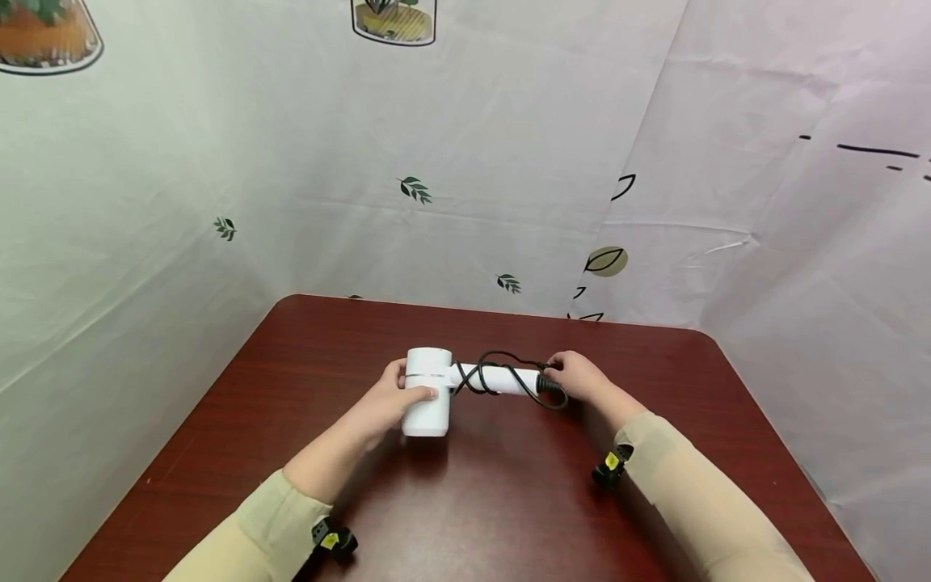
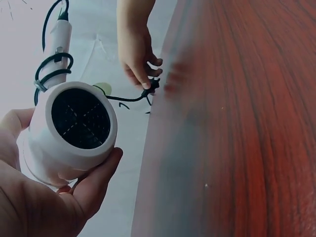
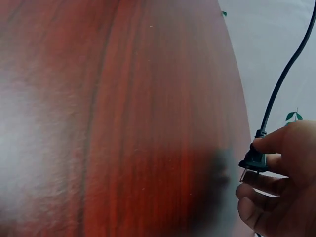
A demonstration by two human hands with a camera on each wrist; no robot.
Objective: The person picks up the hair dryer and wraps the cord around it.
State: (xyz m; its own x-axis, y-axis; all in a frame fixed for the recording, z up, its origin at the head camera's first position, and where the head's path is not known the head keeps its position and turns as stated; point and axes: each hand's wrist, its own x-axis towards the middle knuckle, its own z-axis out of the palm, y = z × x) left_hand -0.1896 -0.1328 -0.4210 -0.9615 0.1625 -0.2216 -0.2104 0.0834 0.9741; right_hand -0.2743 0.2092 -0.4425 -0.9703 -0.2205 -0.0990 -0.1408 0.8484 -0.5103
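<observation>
A white hair dryer [image 1: 426, 419] is held up over the table, its barrel upright and its handle [image 1: 518, 381] pointing right. My left hand [image 1: 385, 406] grips the barrel from the left side, thumb across the front. In the left wrist view the round dark grille [image 2: 81, 118] at the barrel's end faces the camera. A black cord [image 1: 502, 352] is wound loosely around the handle. Past the handle's end, my right hand [image 1: 579, 380] pinches the cord's black plug [image 3: 255, 159] between thumb and fingers. The plug's metal prongs [image 3: 249, 175] show in the right wrist view.
A dark red wood-grain table [image 1: 480, 517] with rounded far corners lies beneath both hands. White cloth [image 1: 465, 145] printed with leaves and plants hangs behind it and at the sides. Small black cameras [image 1: 611, 467] sit on both wrists.
</observation>
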